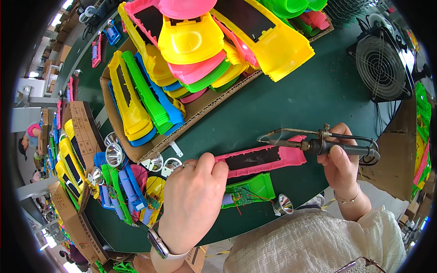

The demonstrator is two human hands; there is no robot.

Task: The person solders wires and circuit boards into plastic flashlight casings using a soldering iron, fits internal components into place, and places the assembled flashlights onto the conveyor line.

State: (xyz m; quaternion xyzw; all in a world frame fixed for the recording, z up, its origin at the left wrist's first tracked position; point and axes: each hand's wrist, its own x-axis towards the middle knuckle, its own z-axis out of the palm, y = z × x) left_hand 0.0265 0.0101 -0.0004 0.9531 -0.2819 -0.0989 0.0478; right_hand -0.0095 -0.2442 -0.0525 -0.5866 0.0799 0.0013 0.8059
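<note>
My right hand (pixel 342 168) grips a soldering iron (pixel 351 149) with a thin curved feed tube clamped along it. The iron points left, above the right part of a pink plastic housing (pixel 293 157) with a dark panel. Faint smoke drifts beside its tip. At the housing's left end is my left hand (pixel 195 200), closed, with its fingertips hidden behind the knuckles. Nearer me lies a green housing (pixel 260 186) carrying a small circuit board (pixel 245 195) and red wires. A round lamp reflector (pixel 285 204) lies at its right.
A cardboard box (pixel 211 103) heaped with coloured housings takes up the back. At the far right stands a black fan (pixel 380 66). Left of my left hand are loose reflectors (pixel 114 154) and wired blue housings with purple batteries (pixel 131 189). Another box (pixel 86 125) holds yellow housings.
</note>
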